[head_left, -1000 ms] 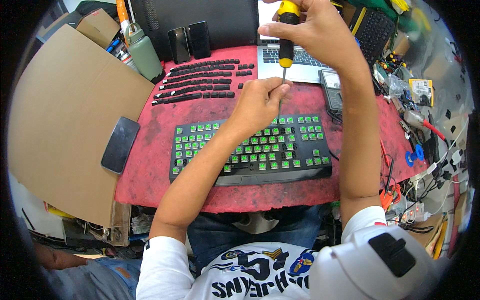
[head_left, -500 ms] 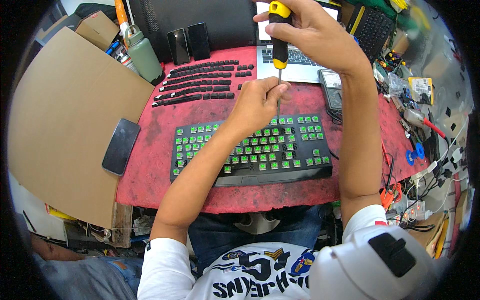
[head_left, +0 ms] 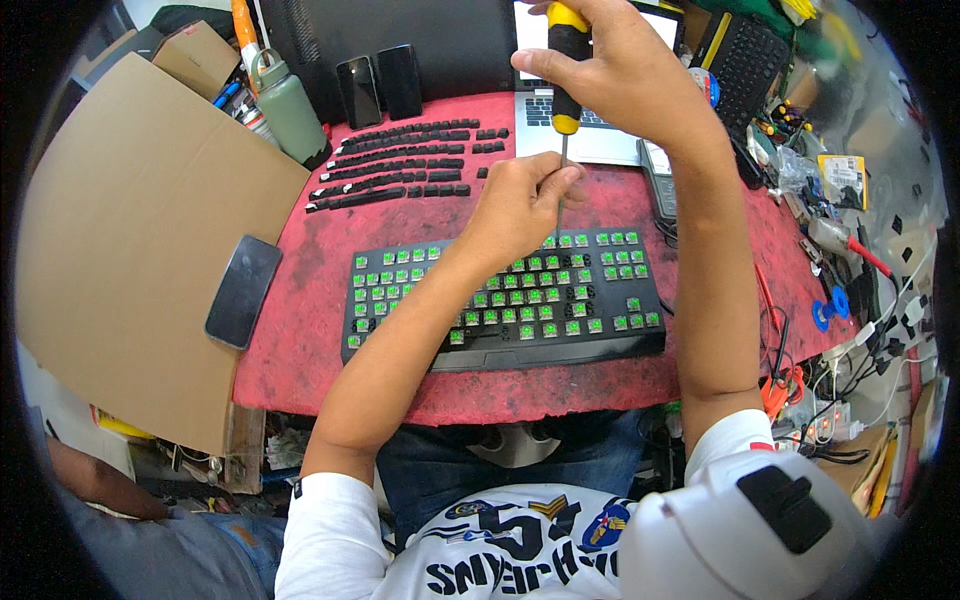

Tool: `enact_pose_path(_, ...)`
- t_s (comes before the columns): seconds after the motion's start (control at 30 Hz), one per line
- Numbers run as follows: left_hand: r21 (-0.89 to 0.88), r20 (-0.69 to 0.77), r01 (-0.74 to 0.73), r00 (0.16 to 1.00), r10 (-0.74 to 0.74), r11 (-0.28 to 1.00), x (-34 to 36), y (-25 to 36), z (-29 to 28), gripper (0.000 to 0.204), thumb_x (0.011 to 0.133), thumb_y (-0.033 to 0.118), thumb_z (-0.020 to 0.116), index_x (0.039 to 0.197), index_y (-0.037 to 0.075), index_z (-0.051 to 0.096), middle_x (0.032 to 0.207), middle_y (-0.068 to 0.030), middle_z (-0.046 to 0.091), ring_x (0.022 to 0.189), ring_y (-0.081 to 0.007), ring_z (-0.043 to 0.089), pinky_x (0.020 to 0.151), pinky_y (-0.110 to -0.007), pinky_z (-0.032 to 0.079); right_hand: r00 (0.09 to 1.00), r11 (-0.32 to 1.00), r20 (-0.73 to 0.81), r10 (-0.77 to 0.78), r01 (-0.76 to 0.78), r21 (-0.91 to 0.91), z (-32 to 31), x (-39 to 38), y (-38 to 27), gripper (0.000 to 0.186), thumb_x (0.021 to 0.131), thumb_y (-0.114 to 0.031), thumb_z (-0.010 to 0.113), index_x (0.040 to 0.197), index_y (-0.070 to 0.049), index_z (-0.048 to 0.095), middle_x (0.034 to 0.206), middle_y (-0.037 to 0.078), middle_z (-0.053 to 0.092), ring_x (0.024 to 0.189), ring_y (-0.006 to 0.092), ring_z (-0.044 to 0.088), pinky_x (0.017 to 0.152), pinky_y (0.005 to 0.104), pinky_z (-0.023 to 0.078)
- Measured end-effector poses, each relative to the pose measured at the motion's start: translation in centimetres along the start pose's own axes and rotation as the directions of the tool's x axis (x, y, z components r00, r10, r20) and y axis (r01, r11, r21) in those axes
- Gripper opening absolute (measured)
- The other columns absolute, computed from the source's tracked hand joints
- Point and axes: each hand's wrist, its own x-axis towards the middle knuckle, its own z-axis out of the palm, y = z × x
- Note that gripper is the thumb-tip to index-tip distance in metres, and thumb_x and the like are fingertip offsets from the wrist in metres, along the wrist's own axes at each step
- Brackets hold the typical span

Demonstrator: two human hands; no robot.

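Observation:
A black keyboard (head_left: 500, 359) lies near the table's front edge, its keycaps off and its green switches exposed. Above its back row stands a screwdriver (head_left: 568, 90) with a yellow and black handle, nearly upright. My right hand (head_left: 628, 75) is around the handle, thumb on its near side; the fingers behind are partly hidden. Lower down, my left hand (head_left: 515, 205) pinches the thin shaft between thumb and fingers. The shaft's tip reaches the keyboard's back edge, but what it touches cannot be made out. My left forearm covers part of the keys.
Removed black keycaps (head_left: 400, 165) lie in rows behind the keyboard. Two phones (head_left: 380, 85) lean at the back, beside a green bottle (head_left: 292, 110). Another phone (head_left: 243, 292) rests against the cardboard (head_left: 130, 250) at left. A laptop (head_left: 600, 148) stands behind my right hand; cables and tools crowd the right side.
The screwdriver's handle leans slightly more to the right. My right hand has turned a little around it, while my left hand stays on the shaft.

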Motion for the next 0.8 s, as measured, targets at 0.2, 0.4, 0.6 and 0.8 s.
enact_pose_path(0.2,0.063,0.017,-0.002,1.000,0.001,0.998,-0.2,0.4,-0.3,0.023,0.102,0.011,0.054,0.101,-0.007,0.068,0.088,-0.0128,0.074,0.083,-0.0168,0.071,0.076,-0.033,0.055,0.990,0.989,0.092,0.106,-0.114,0.095,-0.9,0.3,-1.0,0.043,0.082,-0.017,0.077,0.117,0.004,0.064,0.087,0.012,0.066,0.081,0.0197,0.063,0.076,0.0320,0.051)
enact_pose_path(0.4,0.031,0.032,-0.029,0.999,0.028,0.999,-0.5,0.0,-0.5,0.020,0.100,0.009,0.055,0.093,-0.006,0.066,0.086,-0.0115,0.073,0.082,-0.0160,0.070,0.076,-0.032,0.055,0.989,0.909,0.128,0.069,-0.115,0.401,0.1,0.3,0.7,0.044,0.085,-0.016,0.076,0.120,0.005,0.063,0.088,0.009,0.065,0.085,0.0136,0.060,0.076,0.0300,0.051)
enact_pose_path(0.6,0.060,0.045,0.012,0.999,-0.014,0.998,-0.3,0.1,-0.3,0.019,0.100,0.008,0.055,0.092,-0.006,0.066,0.085,-0.0114,0.073,0.083,-0.0161,0.069,0.076,-0.033,0.054,0.991,0.972,-0.075,-0.111,0.093,-0.215,0.6,-0.2,0.0,0.043,0.084,-0.009,0.077,0.121,0.005,0.062,0.095,0.011,0.068,0.093,0.0154,0.065,0.080,0.0281,0.052)
enact_pose_path(0.8,0.162,0.080,0.000,0.997,-0.013,0.987,-0.7,0.7,-0.6,0.019,0.101,0.009,0.055,0.093,-0.005,0.065,0.084,-0.0117,0.073,0.082,-0.0150,0.069,0.075,-0.032,0.054,0.972,0.981,0.128,0.195,-0.193,-0.028,-0.3,0.5,-1.3,0.048,0.085,-0.012,0.076,0.126,0.004,0.058,0.098,0.013,0.067,0.090,0.0180,0.064,0.081,0.0299,0.051)
